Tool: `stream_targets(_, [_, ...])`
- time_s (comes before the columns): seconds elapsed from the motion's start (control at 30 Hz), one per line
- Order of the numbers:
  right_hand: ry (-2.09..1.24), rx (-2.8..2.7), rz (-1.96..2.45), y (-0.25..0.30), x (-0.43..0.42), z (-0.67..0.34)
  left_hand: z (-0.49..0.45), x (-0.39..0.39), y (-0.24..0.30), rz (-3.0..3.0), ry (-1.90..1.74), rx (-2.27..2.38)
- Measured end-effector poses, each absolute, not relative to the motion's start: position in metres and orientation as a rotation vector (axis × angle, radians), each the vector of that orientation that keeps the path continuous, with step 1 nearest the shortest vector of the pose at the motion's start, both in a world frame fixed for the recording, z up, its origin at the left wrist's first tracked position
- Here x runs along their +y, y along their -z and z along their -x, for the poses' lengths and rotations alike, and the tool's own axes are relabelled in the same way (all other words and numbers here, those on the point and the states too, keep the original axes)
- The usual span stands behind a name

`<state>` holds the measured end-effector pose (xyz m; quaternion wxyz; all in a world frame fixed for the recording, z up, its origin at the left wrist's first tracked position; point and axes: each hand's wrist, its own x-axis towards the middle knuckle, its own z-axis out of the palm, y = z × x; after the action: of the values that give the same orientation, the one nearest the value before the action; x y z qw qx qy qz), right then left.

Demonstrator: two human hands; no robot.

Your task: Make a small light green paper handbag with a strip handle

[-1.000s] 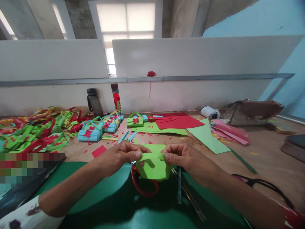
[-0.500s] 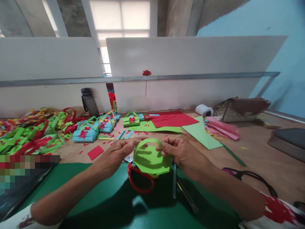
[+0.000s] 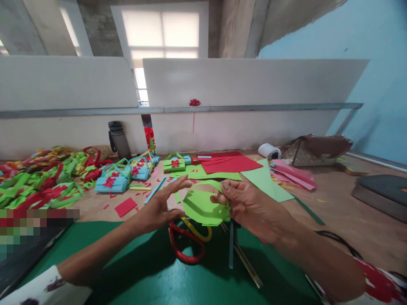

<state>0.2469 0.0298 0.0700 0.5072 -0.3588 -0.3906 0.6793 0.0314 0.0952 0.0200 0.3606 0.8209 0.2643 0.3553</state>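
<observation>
A lime-green paper bag [image 3: 205,207] with a looped strip handle hangs over the front of the work surface. My right hand [image 3: 244,205] pinches it at its right side, thumb and fingers closed on the handle's end. My left hand [image 3: 163,207] is off the bag, just to its left, with thumb and fingers spread apart. Below the bag lie red-handled scissors [image 3: 187,256] and a yellow handle loop [image 3: 203,237], partly covered. A grey-blue strip [image 3: 231,248] and a thin metallic rod [image 3: 249,267] rest beneath my right hand.
Finished blue paper bags [image 3: 111,183] with red bows stand behind my left hand. A heap of coloured paper pieces [image 3: 38,182] covers the left. Red sheets [image 3: 232,163], a dark bottle [image 3: 119,142] and a brown handbag [image 3: 318,150] line the back. A green mat [image 3: 136,271] lies in front.
My left hand has let go of the green paper bag and moved left, its fingers opening. My right hand still holds the bag, which has shifted slightly. The view has tilted a little upward.
</observation>
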Motion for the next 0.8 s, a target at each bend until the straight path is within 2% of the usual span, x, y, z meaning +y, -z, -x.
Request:
stream_targets(0.23, [-1.665, -0.999, 0.823, -0.077, 0.019, -0.243, -0.047, 0.089, -0.020, -1.756, -0.954, 0.664])
stream_targets(0.4, [-1.562, -1.027, 0.886, -0.072, 0.028, -0.250, -0.045, 0.088, -0.021, -1.564, -1.002, 0.717])
stream_targets(0.57, [-1.170, -1.133, 1.095, -0.062, 0.042, -0.259, -0.040, 0.088, -0.020, -1.315, -1.038, 0.745])
stream_targets(0.8, [-0.601, -1.672, 1.208, -0.054, 0.032, -0.253, -0.044, 0.083, -0.016, -1.031, -1.018, 0.689])
